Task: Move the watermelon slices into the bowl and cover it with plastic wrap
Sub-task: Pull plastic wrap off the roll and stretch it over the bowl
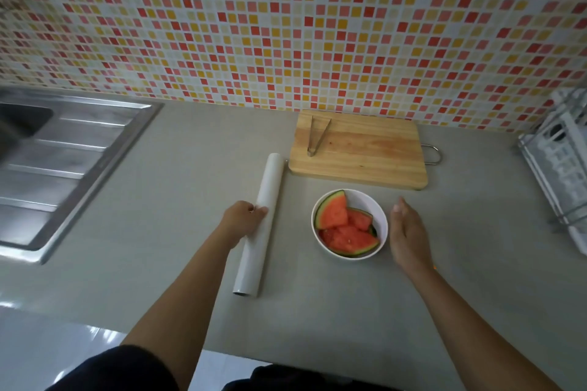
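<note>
The left hand (pixel 243 216) gripped the light, slippery plastic wrap roll (pixel 260 225) mid-length at desk centre. The right hand (pixel 408 232) hung open beside the bowl (pixel 382 219).

Tongs (pixel 317 135) lie on a cutting board (pixel 365 155) near a sink (pixel 73 162).

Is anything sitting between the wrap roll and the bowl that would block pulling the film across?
Nothing visible. The left hand is on the roll, and only bare counter lies between it and the bowl. The right hand is open beside the bowl; the tongs lie on the board behind.
</note>
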{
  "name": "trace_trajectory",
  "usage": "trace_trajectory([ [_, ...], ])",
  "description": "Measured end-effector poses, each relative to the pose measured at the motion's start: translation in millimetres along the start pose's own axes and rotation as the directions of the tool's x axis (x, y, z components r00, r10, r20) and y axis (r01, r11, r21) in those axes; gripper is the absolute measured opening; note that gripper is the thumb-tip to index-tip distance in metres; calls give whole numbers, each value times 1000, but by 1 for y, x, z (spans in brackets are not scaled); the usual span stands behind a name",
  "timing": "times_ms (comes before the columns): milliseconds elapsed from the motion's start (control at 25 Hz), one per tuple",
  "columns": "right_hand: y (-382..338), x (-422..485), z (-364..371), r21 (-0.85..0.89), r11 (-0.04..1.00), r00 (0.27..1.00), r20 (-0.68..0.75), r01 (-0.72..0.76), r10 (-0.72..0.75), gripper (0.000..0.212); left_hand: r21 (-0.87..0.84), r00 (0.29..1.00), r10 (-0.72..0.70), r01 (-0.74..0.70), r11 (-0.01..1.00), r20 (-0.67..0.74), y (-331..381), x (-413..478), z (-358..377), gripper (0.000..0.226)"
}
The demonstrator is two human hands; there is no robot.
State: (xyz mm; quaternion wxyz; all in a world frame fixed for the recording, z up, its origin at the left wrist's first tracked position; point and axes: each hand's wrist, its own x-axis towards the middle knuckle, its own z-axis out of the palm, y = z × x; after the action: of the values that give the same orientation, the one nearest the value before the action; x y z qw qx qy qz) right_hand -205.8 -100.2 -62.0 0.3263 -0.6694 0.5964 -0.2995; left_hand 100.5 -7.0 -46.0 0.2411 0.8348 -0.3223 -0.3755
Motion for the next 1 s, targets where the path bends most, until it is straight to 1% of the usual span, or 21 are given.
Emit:
trace_trajectory([
  [40,-7,2,-2,-2,1000,999,-21,28,-28,47,-42,1000,5,-4,999,22,3,-3,-1,32],
  [120,-28,9,-5,6,991,989,-61,132,-131,39,-210,998,57,-50,976,32,11,-10,-6,34],
  [200,-58,21,-12,57,970,970,-62,237,-234,30,-332,986,164,-162,929,-21,29,-23,-8,36],
  [240,-77,28,-15,101,961,966,-39,258,-255,26,-362,974,220,-225,904,-56,42,-32,-6,34],
  [280,-96,35,-17,145,957,967,-4,251,-253,25,-383,959,270,-284,879,-90,56,-42,-4,34],
  [360,-137,49,-24,254,954,981,65,162,-184,30,-408,918,368,-395,823,-146,85,-61,4,33],
  [440,-173,61,-34,416,909,989,117,34,-90,36,-415,879,444,-474,776,-175,107,-77,13,32],
  [480,-187,65,-39,480,877,990,120,8,-74,36,-412,864,468,-500,761,-184,115,-83,17,33],
  [520,-196,69,-45,512,859,992,101,17,-80,35,-407,852,488,-521,751,-191,121,-88,21,35],
  [600,-205,72,-54,518,852,994,24,77,-105,34,-398,831,518,-553,732,-202,129,-95,27,38],
  [680,-207,72,-59,569,816,994,-65,105,-83,29,-418,814,546,-575,704,-199,133,-98,30,35],
  [760,-208,71,-63,653,752,995,-93,96,-46,19,-444,803,572,-579,684,-166,134,-100,31,33],
  [800,-209,70,-65,670,737,995,-97,94,-38,16,-451,801,580,-577,681,-150,134,-100,32,33],
  [920,-214,63,-69,657,740,986,-158,143,-51,8,-446,786,599,-597,668,-155,136,-106,36,35],
  [1000,-220,58,-70,627,747,971,-213,219,-106,6,-430,742,641,-653,623,-198,142,-115,38,36],
])
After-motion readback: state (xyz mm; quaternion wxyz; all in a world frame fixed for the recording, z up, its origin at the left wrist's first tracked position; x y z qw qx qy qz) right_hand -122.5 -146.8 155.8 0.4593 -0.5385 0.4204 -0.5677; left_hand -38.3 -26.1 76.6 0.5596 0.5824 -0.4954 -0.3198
